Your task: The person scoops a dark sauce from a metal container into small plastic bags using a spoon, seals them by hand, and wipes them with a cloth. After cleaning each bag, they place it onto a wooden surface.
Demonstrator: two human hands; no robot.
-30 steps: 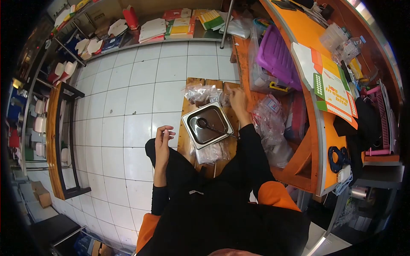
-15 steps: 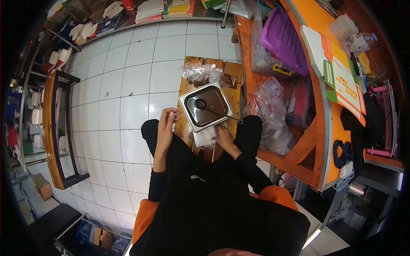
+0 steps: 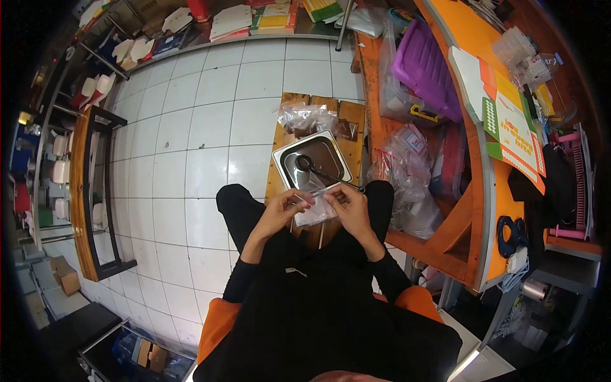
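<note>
Pinching small clear bag [image 3: 314, 194] w/ thumb & fingertips of both L hand [image 3: 280, 213] and R hand [image 3: 350, 207]. Holding it over near rim of metal pan [image 3: 342, 155], just above stacked bags [image 3: 310, 218] on wooden bench [image 3: 353, 109]. In pan: dark brown liquid plus black ladle [image 3: 305, 163], w/ handle across R corner. At bench's far end, more clear plastic [image 3: 305, 116]. On orange counter [image 3: 468, 35] to R: printed carton [image 3: 509, 124], w/ orange lettering on yellow, approx 3 lines, too warped to read for sure. Also w/ print: bottle label [image 3: 541, 67] and red/blue label [image 3: 414, 137] on bundled plastic [image 3: 407, 184], both too small to read.
</note>
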